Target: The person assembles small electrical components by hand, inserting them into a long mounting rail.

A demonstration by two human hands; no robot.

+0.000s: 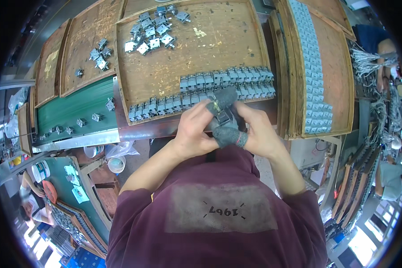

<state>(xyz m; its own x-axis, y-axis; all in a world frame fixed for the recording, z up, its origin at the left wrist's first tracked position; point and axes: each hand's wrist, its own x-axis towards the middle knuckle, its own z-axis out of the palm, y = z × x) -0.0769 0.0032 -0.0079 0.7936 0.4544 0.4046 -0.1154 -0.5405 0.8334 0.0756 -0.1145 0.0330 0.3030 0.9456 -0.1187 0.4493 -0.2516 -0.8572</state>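
Both my hands meet in front of my chest, at the near edge of a wooden tray [192,96]. My left hand [193,128] and my right hand [260,131] are closed around a small dark boxy metal part [224,117]. Grey knitted covers wrap several of my fingertips and hide much of the part. Just beyond my hands, rows of grey metal parts [205,81] stand side by side along the tray's near side. A loose pile of similar parts [151,30] lies in its far left area.
Left of the tray, a green conveyor belt [71,114] carries a few spaced metal parts [96,117]. At right, another wooden tray [339,85] holds rows of light parts [315,76]. A white bucket [116,164] stands below the belt. Other people [36,207] work at the far left and right.
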